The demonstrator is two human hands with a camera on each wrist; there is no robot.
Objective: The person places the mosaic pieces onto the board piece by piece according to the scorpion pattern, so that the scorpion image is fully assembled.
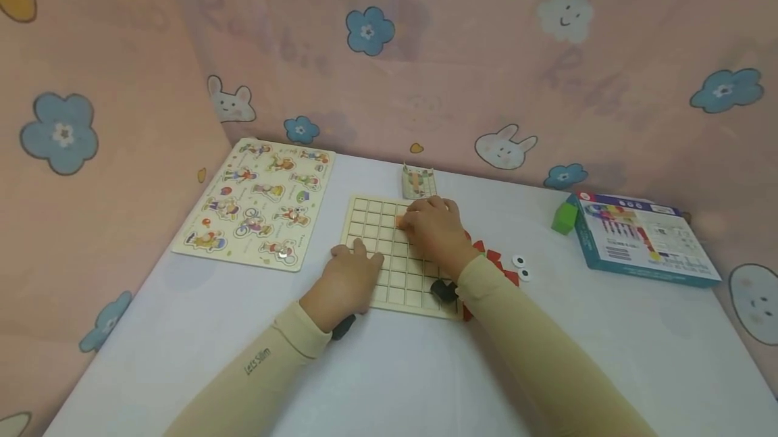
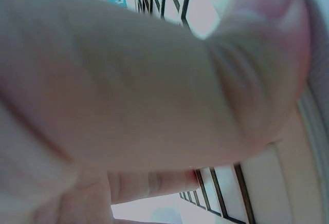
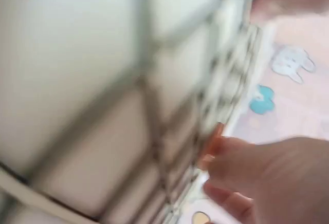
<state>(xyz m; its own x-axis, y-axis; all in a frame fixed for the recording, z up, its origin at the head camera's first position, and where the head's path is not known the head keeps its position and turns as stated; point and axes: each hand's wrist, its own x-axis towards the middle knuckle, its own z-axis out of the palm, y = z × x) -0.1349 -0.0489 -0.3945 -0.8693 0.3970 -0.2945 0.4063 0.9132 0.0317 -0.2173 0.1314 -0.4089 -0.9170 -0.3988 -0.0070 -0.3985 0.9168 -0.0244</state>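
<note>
Right wrist: orange piece (image 3: 210, 146) in right fingers (image 3: 230, 165), long axis diagonally up-rightward.

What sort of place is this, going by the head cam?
Probably a play corner or small recording booth: cartoon-print backdrop around a white table, with a picture puzzle and grid board on it.

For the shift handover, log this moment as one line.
right hand: pinching orange tile at wooden grid board | left hand: touching board's left side | red tiles: right of board
</note>
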